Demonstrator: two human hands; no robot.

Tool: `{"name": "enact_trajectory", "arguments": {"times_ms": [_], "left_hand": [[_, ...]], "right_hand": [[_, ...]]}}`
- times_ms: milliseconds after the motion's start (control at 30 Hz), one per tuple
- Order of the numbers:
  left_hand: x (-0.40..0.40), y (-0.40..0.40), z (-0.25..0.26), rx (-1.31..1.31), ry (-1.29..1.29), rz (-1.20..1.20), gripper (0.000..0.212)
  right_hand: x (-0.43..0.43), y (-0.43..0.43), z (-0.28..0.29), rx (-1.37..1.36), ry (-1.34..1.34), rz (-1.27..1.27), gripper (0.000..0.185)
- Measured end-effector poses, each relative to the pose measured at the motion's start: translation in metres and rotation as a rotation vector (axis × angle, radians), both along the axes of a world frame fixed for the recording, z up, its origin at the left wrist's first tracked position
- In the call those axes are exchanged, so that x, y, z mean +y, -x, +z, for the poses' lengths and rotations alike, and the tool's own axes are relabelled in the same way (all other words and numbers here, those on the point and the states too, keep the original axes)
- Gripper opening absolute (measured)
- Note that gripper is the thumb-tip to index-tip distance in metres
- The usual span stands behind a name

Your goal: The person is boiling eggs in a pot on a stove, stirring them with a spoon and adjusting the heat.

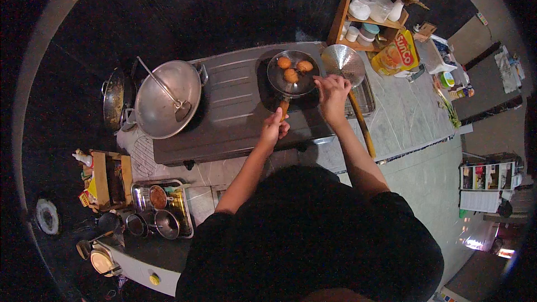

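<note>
My left hand (272, 129) grips the wooden handle of a small dark frying pan (300, 87) over the right burner of a two-burner gas stove (233, 92). Three orange-brown, rounded pieces of food (291, 76) lie in the pan. They may be whole eggs, but the picture does not settle it. At the pan's right rim is my right hand (334, 92), fingers bent close together. Whether it pinches something small is hidden. Just behind it, a perforated metal strainer (342, 61) with a long wooden handle rests across a wire-racked tray (366, 92).
A metal wok (168, 100) with a spatula inside occupies the left burner. Right of the stove stand a yellow cooking-oil pouch (394, 56) and a wooden shelf of jars (335, 21). A tray of small pots (188, 214) and a wooden caddy (100, 180) are at lower left.
</note>
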State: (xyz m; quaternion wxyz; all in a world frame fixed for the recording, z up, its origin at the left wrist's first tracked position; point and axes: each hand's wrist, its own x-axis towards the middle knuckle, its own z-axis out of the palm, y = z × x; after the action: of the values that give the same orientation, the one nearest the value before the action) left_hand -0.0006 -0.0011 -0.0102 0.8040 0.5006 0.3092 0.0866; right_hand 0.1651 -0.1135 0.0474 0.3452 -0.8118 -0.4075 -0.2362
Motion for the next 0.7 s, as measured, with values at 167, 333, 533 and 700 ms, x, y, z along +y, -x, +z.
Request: {"name": "enact_trajectory", "arguments": {"times_ms": [167,333,533,700], "left_hand": [[0.0,0.0,-0.003,-0.013,-0.001,-0.007,0.053],[0.0,0.0,-0.005,0.004,-0.017,-0.009,0.054],[0.0,0.001,-0.003,-0.006,-0.041,-0.013,0.053],[0.0,0.001,0.0,-0.004,-0.032,-0.011,0.053]], "right_hand": [[-0.01,0.001,0.0,-0.009,-0.024,-0.093,0.012],[-0.019,0.007,-0.005,0.033,-0.007,-0.095,0.01],[-0.022,0.021,0.004,0.093,-0.029,0.009,0.01],[-0.025,0.025,0.013,0.073,-0.031,0.051,0.011]]}}
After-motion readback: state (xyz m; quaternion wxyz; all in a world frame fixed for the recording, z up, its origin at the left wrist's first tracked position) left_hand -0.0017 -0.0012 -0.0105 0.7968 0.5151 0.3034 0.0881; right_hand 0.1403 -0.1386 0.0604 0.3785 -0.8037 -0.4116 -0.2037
